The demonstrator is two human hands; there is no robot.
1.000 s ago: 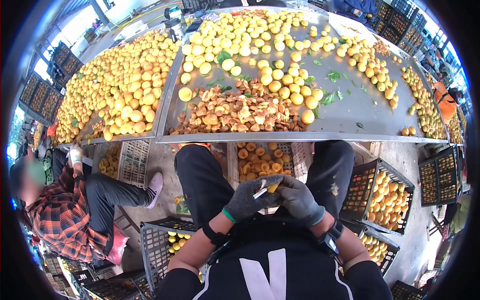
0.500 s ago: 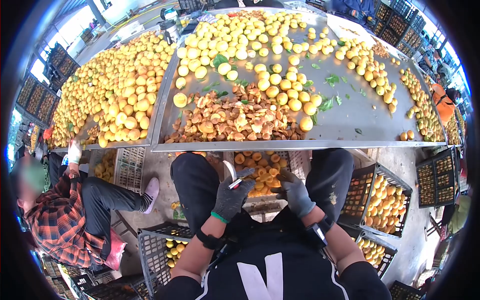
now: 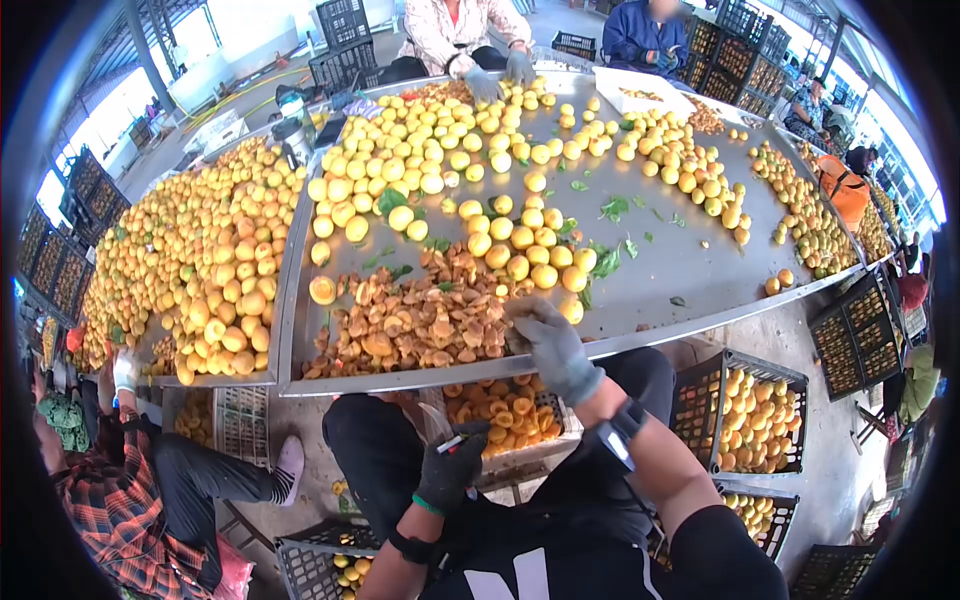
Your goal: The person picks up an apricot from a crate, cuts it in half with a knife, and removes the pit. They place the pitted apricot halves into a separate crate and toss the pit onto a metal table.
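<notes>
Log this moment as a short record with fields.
left hand: gloved, low over the lap, gripping a knife
right hand: gloved, on the table beside the pits; grip unclear
fruit: yellow one right beside that hand
crate: under the table, holds cut halves

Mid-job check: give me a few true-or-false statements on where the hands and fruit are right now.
1. The right hand reaches onto the metal table beside the whole apricots. True.
2. The left hand is empty. False: its grip is closed on a knife.
3. The crate between the knees holds green leaves only. False: it holds halved apricots.
4. A pile of brown pits lies on the table left of the right hand. True.
</notes>
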